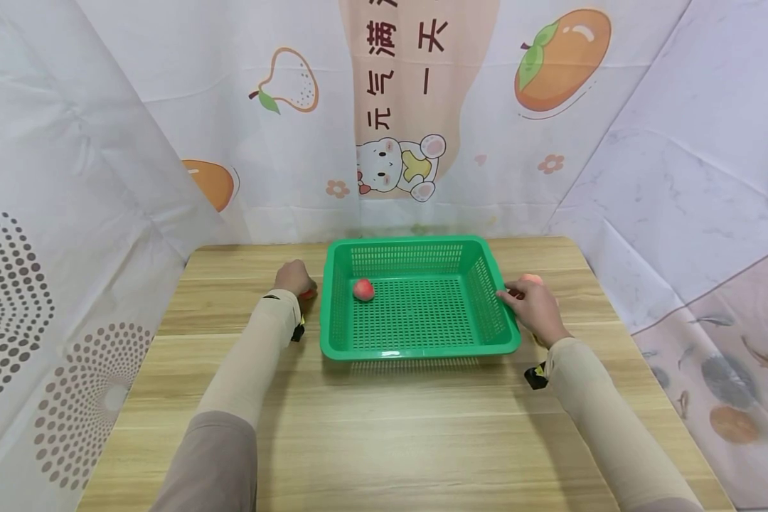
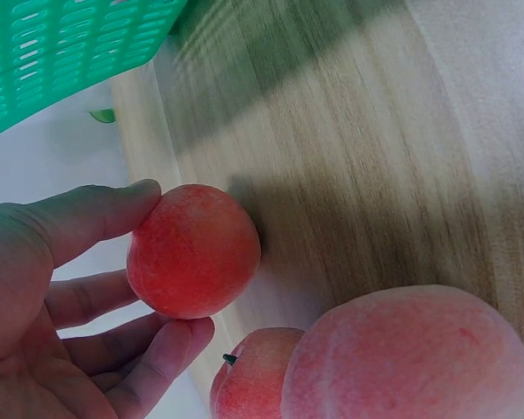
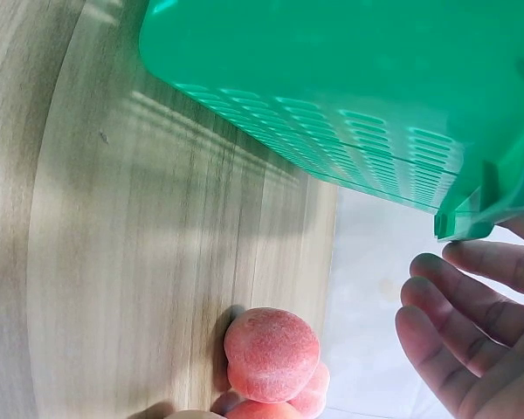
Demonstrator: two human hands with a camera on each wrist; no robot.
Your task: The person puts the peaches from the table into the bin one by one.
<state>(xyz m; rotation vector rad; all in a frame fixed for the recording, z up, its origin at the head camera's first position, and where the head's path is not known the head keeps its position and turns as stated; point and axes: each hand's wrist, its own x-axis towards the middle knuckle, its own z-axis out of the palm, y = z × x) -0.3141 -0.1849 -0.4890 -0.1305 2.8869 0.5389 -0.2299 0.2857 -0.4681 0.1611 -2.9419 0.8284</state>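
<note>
My left hand is just left of the green plastic basket, its fingertips and thumb gripping a red peach. Close by that peach in the left wrist view are a larger peach and one with a small dark stem. On the basket's right side, my right hand pinches the rim, thumb on top and index finger beneath; the other fingers extend loosely outside. One peach lies inside the basket, toward its left wall.
Several peaches lie together on the table to the right of the basket, partly behind my right hand in the head view. The wooden table ends at a printed cloth hanging behind it.
</note>
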